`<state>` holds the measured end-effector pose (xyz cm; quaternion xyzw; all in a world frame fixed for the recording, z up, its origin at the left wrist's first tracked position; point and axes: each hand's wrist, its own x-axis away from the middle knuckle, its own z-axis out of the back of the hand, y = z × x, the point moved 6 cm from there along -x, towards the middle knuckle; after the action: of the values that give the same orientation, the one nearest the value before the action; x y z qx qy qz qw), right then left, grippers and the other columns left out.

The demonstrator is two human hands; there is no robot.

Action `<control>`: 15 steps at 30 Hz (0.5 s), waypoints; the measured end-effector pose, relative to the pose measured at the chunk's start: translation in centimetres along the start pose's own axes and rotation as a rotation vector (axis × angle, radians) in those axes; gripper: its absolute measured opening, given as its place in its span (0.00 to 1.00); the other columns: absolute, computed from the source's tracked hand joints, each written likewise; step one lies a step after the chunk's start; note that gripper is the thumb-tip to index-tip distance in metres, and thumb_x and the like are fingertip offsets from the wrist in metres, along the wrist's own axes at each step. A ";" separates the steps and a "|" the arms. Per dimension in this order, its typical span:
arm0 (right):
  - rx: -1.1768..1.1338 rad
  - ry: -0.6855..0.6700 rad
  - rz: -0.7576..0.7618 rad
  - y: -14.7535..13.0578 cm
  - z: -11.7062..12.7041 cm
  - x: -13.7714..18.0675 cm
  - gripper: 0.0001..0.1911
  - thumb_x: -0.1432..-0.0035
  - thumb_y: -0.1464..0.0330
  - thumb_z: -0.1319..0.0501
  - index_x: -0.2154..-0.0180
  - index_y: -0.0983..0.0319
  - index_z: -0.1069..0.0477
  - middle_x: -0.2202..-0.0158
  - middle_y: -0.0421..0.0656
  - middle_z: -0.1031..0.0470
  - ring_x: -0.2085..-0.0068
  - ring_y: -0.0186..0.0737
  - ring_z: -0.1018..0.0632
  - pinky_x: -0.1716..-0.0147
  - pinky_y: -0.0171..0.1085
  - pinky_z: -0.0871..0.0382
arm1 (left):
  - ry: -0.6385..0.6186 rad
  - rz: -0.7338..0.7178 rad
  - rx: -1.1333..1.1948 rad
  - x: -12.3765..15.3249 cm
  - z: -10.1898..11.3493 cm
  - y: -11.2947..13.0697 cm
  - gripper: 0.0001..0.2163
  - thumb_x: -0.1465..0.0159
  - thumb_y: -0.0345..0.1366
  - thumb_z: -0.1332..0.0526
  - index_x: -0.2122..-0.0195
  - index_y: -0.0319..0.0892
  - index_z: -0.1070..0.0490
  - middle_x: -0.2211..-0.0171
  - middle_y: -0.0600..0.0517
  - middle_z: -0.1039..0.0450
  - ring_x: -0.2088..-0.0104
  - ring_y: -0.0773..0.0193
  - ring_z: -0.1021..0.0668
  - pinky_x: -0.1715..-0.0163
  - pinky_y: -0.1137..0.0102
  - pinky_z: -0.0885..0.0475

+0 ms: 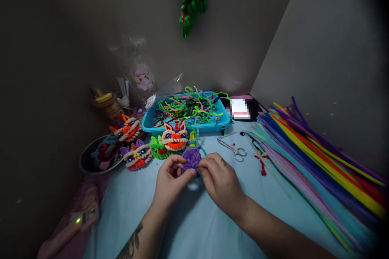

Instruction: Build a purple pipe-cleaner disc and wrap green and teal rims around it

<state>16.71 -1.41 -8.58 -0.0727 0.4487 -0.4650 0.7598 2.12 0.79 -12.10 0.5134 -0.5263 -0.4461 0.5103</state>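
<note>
A round purple pipe-cleaner piece (192,159) is held up above the table, between both hands. My left hand (173,174) grips its left side and lower edge with thumb and fingers. At its right edge my right hand (219,176) pinches with closed fingers; whether they hold the piece's rim or a loose end of it is hidden. Just behind stand fuzzy lion-head figures: one with an orange mouth (175,136), a purple-eared one (138,155) and an orange one (129,128). A green fuzzy figure (160,149) sits among them.
A blue tray (229,120) holds tangled pipe-cleaner scraps. Scissors (233,149) lie right of the hands, with red scraps (262,166) nearby. Long coloured pipe cleaners (319,158) spread along the right. Left are a metal bowl (83,164) and a pink glue gun (82,220). A blurred screen (240,108) stands behind.
</note>
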 end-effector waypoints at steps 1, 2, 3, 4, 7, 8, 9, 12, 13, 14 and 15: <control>-0.007 -0.005 -0.001 0.0 0.0 0.0 0.07 0.40 0.76 0.47 0.66 0.62 0.33 0.67 0.45 0.31 0.65 0.41 0.27 0.65 0.39 0.32 | 0.002 -0.005 0.000 0.0 0.0 0.0 0.14 0.55 0.33 0.29 0.69 0.41 0.32 0.81 0.62 0.40 0.79 0.73 0.38 0.78 0.77 0.43; -0.017 -0.008 -0.003 0.0 0.0 0.0 0.07 0.40 0.76 0.48 0.65 0.61 0.33 0.67 0.45 0.31 0.65 0.41 0.27 0.65 0.38 0.32 | 0.001 -0.006 0.003 0.0 -0.1 0.1 0.14 0.55 0.33 0.29 0.69 0.41 0.32 0.81 0.61 0.39 0.79 0.73 0.38 0.78 0.77 0.42; -0.027 -0.013 -0.005 0.0 -0.1 0.0 0.07 0.40 0.76 0.48 0.65 0.61 0.33 0.67 0.45 0.31 0.65 0.41 0.26 0.66 0.38 0.32 | -0.004 -0.005 0.010 0.0 -0.1 0.1 0.14 0.55 0.33 0.29 0.69 0.41 0.32 0.80 0.61 0.38 0.78 0.72 0.37 0.77 0.77 0.41; -0.036 -0.020 -0.009 0.1 -0.1 0.0 0.07 0.40 0.76 0.48 0.65 0.61 0.33 0.67 0.45 0.31 0.65 0.40 0.26 0.66 0.37 0.32 | -0.011 -0.004 0.019 0.0 -0.2 0.1 0.14 0.54 0.33 0.30 0.69 0.41 0.32 0.80 0.60 0.36 0.78 0.72 0.35 0.76 0.76 0.40; -0.054 -0.028 -0.019 0.1 -0.2 0.0 0.07 0.39 0.75 0.48 0.66 0.61 0.33 0.67 0.44 0.31 0.65 0.39 0.26 0.66 0.36 0.32 | -0.021 0.003 0.031 0.1 -0.3 0.2 0.13 0.53 0.34 0.30 0.68 0.41 0.31 0.77 0.58 0.32 0.76 0.70 0.32 0.74 0.75 0.38; -0.056 -0.023 -0.023 0.1 -0.2 0.0 0.07 0.40 0.75 0.48 0.66 0.61 0.33 0.68 0.44 0.31 0.66 0.39 0.26 0.66 0.36 0.32 | -0.020 0.007 0.028 0.1 -0.3 0.2 0.13 0.53 0.34 0.31 0.68 0.41 0.31 0.77 0.57 0.32 0.77 0.70 0.32 0.74 0.75 0.37; -0.056 -0.015 -0.029 0.1 -0.1 0.0 0.07 0.40 0.76 0.48 0.66 0.61 0.33 0.68 0.43 0.31 0.66 0.39 0.26 0.66 0.36 0.32 | -0.019 0.010 0.027 0.1 -0.2 0.2 0.13 0.53 0.34 0.31 0.68 0.41 0.31 0.78 0.57 0.32 0.77 0.70 0.32 0.75 0.75 0.38; -0.043 0.007 -0.045 0.1 0.1 -0.1 0.07 0.40 0.76 0.48 0.66 0.60 0.33 0.68 0.43 0.31 0.66 0.39 0.26 0.66 0.36 0.32 | -0.023 0.018 0.033 0.1 -0.3 0.2 0.13 0.53 0.33 0.30 0.67 0.41 0.31 0.80 0.59 0.34 0.78 0.72 0.34 0.76 0.76 0.39; -0.036 0.011 -0.048 0.1 0.1 -0.2 0.08 0.40 0.76 0.48 0.66 0.60 0.33 0.68 0.43 0.31 0.66 0.39 0.26 0.66 0.36 0.32 | -0.023 0.018 0.033 0.1 -0.3 0.2 0.14 0.54 0.33 0.30 0.68 0.41 0.31 0.80 0.60 0.35 0.79 0.72 0.35 0.77 0.76 0.39; -0.030 0.013 -0.048 0.0 0.2 -0.2 0.08 0.40 0.76 0.48 0.66 0.60 0.33 0.68 0.44 0.31 0.66 0.39 0.26 0.66 0.36 0.32 | -0.021 0.019 0.032 0.0 -0.3 0.2 0.14 0.54 0.33 0.30 0.68 0.40 0.32 0.81 0.60 0.36 0.79 0.73 0.36 0.77 0.77 0.40; -0.024 0.015 -0.046 0.0 0.2 -0.2 0.07 0.40 0.75 0.48 0.67 0.60 0.33 0.68 0.44 0.30 0.66 0.39 0.26 0.66 0.36 0.32 | -0.020 0.021 0.029 0.0 -0.3 0.2 0.15 0.54 0.32 0.30 0.68 0.40 0.32 0.81 0.61 0.36 0.79 0.73 0.36 0.77 0.77 0.41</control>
<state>16.83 -1.29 -8.35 -0.0887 0.4580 -0.4777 0.7445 2.39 0.79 -11.90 0.5108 -0.5432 -0.4380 0.5021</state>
